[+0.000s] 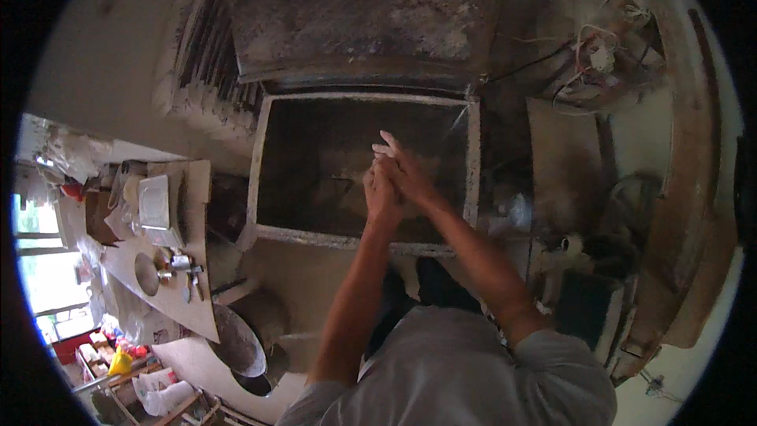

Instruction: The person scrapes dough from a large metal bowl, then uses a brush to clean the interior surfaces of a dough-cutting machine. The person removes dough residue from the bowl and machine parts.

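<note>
My left hand (381,189) and my right hand (408,174) touch each other over an open rectangular bin (362,241) with a pale, dusty rim. The fingertips of one hand look whitish, and its fingers reach out past the other hand. No object shows between the hands, though the overlapping palms and fingers hide part of the view. The inside of the bin is dark, with a dim brownish patch low down beneath the hands. Behind the bin stands a large board or lid (361,18) with a rough, stained surface.
At the left, a table (195,201) holds a white plastic container (155,204) and small metal tools (188,284). A round metal pan (239,340) stands below it. Tangled cables (591,62) lie at the upper right. Long wooden boards (680,219) line the right side.
</note>
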